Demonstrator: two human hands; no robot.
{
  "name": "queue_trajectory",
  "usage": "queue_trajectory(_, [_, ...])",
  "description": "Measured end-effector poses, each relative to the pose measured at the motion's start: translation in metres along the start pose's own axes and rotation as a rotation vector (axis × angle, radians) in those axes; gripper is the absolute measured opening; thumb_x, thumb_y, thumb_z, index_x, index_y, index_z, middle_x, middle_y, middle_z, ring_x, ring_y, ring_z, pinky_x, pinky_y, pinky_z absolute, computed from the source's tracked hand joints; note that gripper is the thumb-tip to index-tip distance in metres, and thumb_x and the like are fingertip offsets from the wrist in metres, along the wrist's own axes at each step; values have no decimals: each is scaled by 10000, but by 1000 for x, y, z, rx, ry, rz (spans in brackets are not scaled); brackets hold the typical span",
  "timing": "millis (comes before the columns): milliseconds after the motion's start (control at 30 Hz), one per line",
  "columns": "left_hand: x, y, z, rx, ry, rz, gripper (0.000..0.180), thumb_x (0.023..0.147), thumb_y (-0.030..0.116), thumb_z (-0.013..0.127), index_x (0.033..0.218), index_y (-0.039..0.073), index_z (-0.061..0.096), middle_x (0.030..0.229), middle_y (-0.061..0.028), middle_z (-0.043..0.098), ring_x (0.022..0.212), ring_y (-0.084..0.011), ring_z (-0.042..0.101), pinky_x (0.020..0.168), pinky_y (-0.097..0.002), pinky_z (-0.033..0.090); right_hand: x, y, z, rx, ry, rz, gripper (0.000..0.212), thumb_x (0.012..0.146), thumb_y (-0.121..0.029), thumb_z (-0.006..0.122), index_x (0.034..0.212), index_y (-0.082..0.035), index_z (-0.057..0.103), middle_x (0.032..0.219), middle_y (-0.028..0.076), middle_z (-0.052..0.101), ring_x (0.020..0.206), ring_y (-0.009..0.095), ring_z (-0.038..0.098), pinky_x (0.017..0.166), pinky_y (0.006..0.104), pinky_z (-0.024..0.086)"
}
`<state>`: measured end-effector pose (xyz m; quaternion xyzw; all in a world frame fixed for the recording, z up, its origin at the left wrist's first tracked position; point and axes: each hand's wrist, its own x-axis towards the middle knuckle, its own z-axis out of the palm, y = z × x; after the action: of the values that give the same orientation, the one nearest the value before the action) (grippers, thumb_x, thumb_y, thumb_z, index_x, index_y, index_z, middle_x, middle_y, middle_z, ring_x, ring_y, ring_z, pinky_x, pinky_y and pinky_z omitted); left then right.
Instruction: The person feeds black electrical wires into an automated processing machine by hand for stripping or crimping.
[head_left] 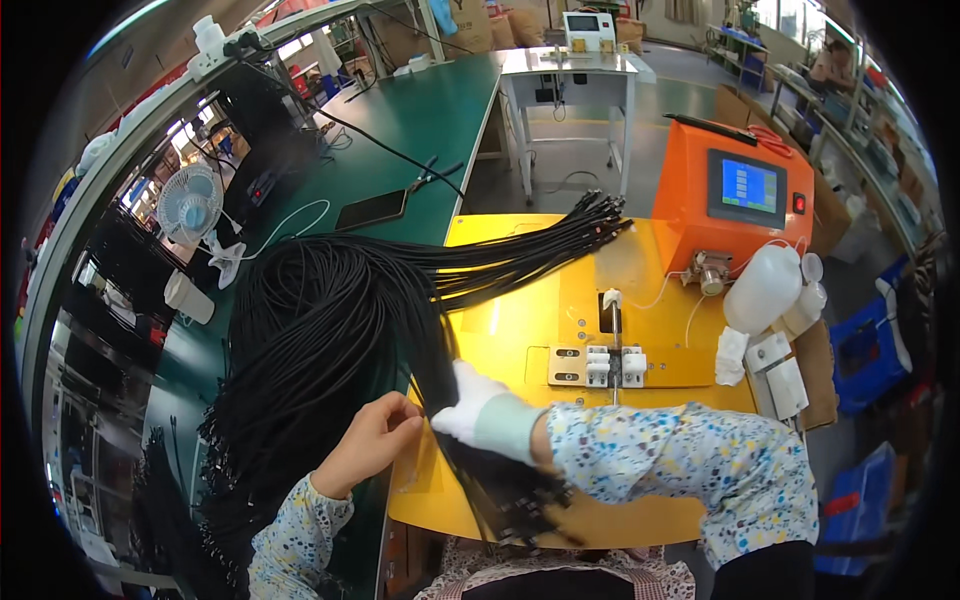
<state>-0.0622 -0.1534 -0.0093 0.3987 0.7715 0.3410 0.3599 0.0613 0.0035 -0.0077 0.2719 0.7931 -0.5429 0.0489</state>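
A thick bundle of black cables [430,345] hangs over the edge of the yellow work plate [500,305], its lower ends fanned out near my lap. My right hand [475,405], in a white glove, is closed round this bundle. Beside it on the left, my bare left hand [380,440] has its fingers pinched together close to the cables; whatever is between them is too small to make out. A large heap of looped black cables [300,340] lies on the green table [430,105], with one strand group stretching across the plate to the far right.
A small metal and white fixture [600,367] is mounted on the plate. Behind it stands an orange machine [690,180] with a screen, next to a white plastic bottle [762,288]. A phone [372,210], pliers [435,175], a cup [188,297] and a fan [190,203] are at the left.
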Motion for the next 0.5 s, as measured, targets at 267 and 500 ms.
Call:
queue_trajectory(267, [9, 45, -34, 846, 196, 176, 179, 883, 108, 595, 816, -57, 572, 744, -228, 612, 739, -391, 626, 607, -405, 480, 16, -21, 63, 342, 55, 67, 736, 735, -272, 664, 1311, 78, 369, 1192, 335, 546, 1142, 438, 544, 940, 407, 448])
queue_trajectory(500, [150, 133, 17, 718, 149, 702, 348, 802, 189, 718, 1054, -23, 607, 1099, -207, 609, 1031, -367, 580, 887, -409, 464, -50, 0, 16, 256, -286, -151, 804, 825, -250, 636, 1453, 50, 233, 1256, 291, 555, 1169, 340, 566, 976, 363, 446])
